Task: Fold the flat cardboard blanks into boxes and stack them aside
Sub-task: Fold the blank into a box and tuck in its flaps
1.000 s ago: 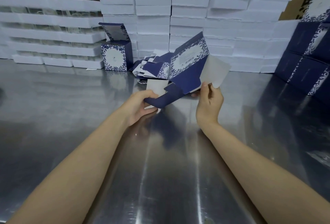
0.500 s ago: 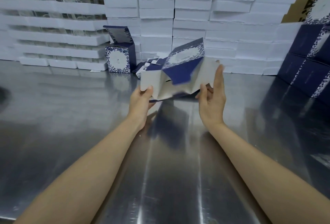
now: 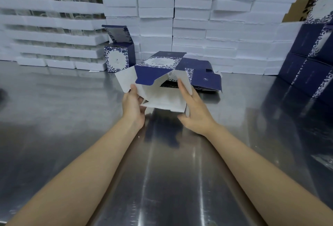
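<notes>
Blank (image 3: 162, 99) — hollow, flaps open | left grip (image 3: 133, 107) holds it | right grip (image 3: 196, 113) touches

Both forearms (image 3: 100, 168) show bare along their whole visible length; the left hand (image 3: 133, 107) and right hand (image 3: 197, 115) are bare too.

half-opened blue-and-white box (image 3: 155, 74), flaps splayed, before apparently flat blanks (image 3: 205, 79).

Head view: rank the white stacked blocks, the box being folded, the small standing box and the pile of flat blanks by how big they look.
1. white stacked blocks
2. box being folded, helped by nearness
3. small standing box and pile of flat blanks: alike; the pile is partly hidden
</notes>
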A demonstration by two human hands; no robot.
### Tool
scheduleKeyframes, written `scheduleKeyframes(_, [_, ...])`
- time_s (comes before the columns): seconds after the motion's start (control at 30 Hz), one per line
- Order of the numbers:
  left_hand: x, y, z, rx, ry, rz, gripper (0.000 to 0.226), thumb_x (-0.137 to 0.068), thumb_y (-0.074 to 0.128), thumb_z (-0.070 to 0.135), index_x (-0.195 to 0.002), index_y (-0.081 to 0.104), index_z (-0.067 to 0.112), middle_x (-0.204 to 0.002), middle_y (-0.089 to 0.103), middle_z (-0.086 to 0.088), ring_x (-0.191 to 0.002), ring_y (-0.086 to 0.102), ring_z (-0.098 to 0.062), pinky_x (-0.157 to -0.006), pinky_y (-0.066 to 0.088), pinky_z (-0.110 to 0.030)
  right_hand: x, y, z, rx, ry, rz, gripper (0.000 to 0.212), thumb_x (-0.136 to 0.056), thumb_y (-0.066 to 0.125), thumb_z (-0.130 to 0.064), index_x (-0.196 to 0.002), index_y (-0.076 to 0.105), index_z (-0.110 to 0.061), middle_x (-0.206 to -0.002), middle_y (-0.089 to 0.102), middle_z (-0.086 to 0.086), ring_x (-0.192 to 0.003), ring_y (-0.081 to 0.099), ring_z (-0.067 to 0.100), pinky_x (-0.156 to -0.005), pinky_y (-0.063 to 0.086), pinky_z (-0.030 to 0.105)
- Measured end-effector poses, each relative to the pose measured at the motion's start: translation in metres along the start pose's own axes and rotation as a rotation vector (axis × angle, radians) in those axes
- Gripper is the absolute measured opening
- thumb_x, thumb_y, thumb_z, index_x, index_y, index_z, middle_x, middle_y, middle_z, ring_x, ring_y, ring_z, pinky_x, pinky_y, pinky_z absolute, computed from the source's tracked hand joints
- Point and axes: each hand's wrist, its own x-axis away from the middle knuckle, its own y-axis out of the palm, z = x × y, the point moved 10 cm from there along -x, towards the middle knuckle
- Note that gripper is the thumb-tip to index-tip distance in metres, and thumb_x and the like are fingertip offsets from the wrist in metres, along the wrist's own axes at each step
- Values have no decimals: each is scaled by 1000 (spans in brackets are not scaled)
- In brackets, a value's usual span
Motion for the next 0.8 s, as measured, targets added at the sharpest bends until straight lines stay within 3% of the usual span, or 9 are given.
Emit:
scheduleKeyframes(0.1, [1,5,3,-31,43,-30,34,-104,41,30,-129,55,10,-119,67,-7,-102,65,-18,-87,54,-31,2,-23,2,-87,52,273,72,-87,63,-13,-150,31,-24,-146,43,2,-124,41,-3,-95,20,-6])
scheduleKeyframes(0.17, [4,10,4,-93,89,-48,27,-104,41,31,-115,57,13,-112,67,-5,-97,64,-17,-92,53,-34,4,-33,8,-107,113,382,71,-91,62,-15,-149,25,-33,-127,51,0,-98,52,7,-83,27,-8])
scheduleKeyframes(0.3, [11,20,2,-232,132,-79,26,-102,39,43,-93,52,22,-97,53,0,-91,48,-16,-94,43,-38,6,-48,18,-80,149,454,85,-89,61,-3,-150,6,-28,-109,43,2,-64,44,-2,-71,33,-2])
scheduleKeyframes(0.4, [17,34,5,-328,231,-178,12,-102,43,35,-99,50,26,-105,61,-2,-99,57,-16,-101,45,-45,5,-52,15,-78,125,469,83,-86,63,2,-151,18,-23,-152,36,0,-59,44,5,-71,35,-1])
scheduleKeyframes(0.5, [19,36,9,-466,329,-224,15,-101,47,16,-115,41,14,-116,56,-9,-107,55,-19,-104,43,-52,6,-57,2,-52,47,501,72,-83,61,8,-147,38,-16,-157,9,-6,-55,46,5,-66,38,1])
scheduleKeyframes(0.57, [17,33,13,-575,384,-211,27,-101,46,12,-126,44,1,-114,61,-14,-104,61,-14,-96,49,-38,5,-59,-13,82,2,498,64,-79,61,11,-136,53,-17,-159,5,-1,-64,54,-3,-61,42,13])
scheduleKeyframes(0.67, [22,32,26,-843,587,-139,20,-101,46,13,-103,55,-4,-82,58,-15,-73,58,-8,-66,40,-33,-4,-48,-44,394,-59,416,62,-66,64,15,-116,68,-23,-156,23,10,-112,58,26,-49,34,24])
scheduleKeyframes(0.73, [30,41,29,-900,681,-186,33,-100,43,7,-133,44,6,-102,62,-13,-89,62,-24,-74,46,-32,-12,-43,-65,548,-124,390,56,-60,66,13,-107,72,-18,-148,39,20,-124,50,32,-48,27,19])
scheduleKeyframes(0.8, [37,52,29,-901,726,-280,73,-97,39,-2,-150,4,35,-133,56,-13,-101,60,-29,-85,50,-32,-20,-46,-79,587,-166,388,52,-59,62,10,-105,71,-13,-146,41,23,-129,47,32,-48,23,18])
